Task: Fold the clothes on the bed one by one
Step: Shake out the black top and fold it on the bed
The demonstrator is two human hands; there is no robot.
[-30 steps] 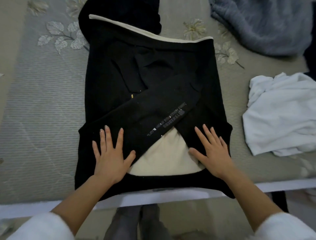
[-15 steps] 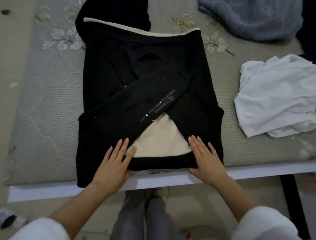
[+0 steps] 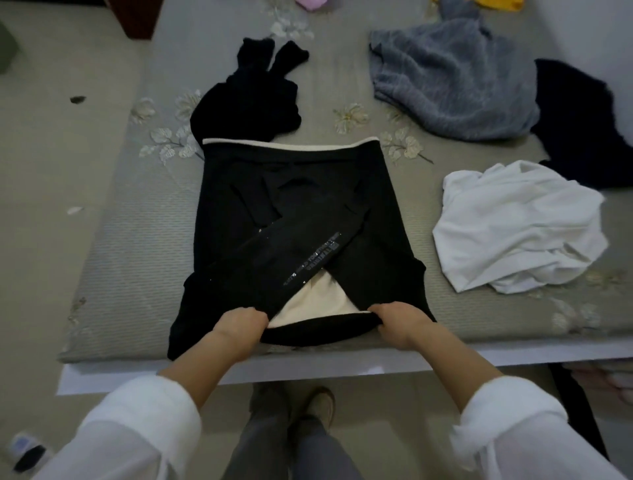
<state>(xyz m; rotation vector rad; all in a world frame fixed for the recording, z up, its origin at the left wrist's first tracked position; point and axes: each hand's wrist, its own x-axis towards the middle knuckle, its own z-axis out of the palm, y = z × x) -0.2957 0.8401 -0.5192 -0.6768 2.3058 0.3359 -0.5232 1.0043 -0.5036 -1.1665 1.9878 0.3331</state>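
Grey-green quilted bed cover [image 3: 113, 274] with pale embroidered flowers fills most of the view; its far side is cut off at 12 o'clock. At the centre lies the black hooded top with cream lining [image 3: 294, 205], sleeves crossed over the body, hood bunched at its 12 o'clock end, near hem at the bed's 6 o'clock edge.

The left hand [image 3: 239, 325] and right hand [image 3: 397, 320] each clamp that near hem, fingers curled round the cloth and hidden beneath it. A wedge of cream lining shows between them. Printed lettering on the upper sleeve is too blurred to read.

At 1 o'clock from the top sits a heaped fluffy grey-blue garment [image 3: 452, 78]. At 3 o'clock lies a crumpled white shirt [image 3: 517, 226], apart from the top. A dark navy cloth [image 3: 582, 123] at 2 o'clock is cut by the frame edge; its shape cannot be told. A pink item [image 3: 310, 3] and a yellow item [image 3: 500, 3] at 12 o'clock are mostly out of frame. On the floor at 7 o'clock, a small blue-and-black object [image 3: 27, 452] is too blurred to identify. Grey trouser legs [image 3: 274, 445] stand at 6 o'clock, below the bed edge.
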